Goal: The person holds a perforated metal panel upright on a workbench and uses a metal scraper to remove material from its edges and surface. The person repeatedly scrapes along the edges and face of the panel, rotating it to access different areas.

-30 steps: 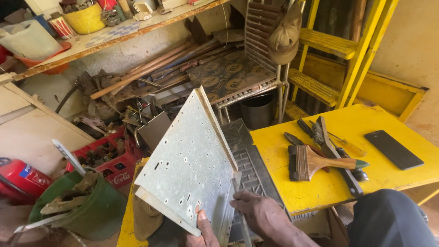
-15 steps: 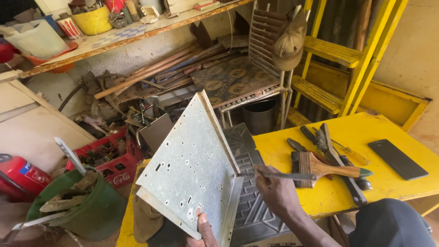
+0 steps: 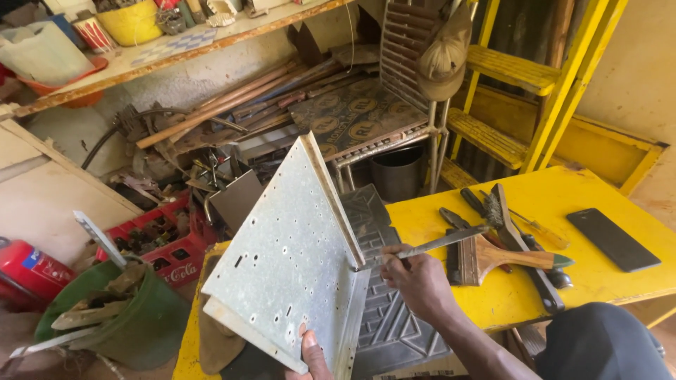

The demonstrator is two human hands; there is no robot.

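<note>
Upright, perforated grey metal panel (image 3: 292, 260) pinched in left hand (image 3: 310, 355); right hand (image 3: 419, 281) clamped on screwdriver (image 3: 429, 246).

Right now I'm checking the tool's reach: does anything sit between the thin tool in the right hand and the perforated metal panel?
Nothing visible does. The right hand holds the thin tool with its tip already at the perforated metal panel edge, while the left hand grips the panel from below.

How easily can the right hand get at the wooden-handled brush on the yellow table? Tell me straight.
Probably easily: the brush lies just beside the right hand with nothing between them. But that hand already grips a thin metal rod, which it would have to put down first.
</note>
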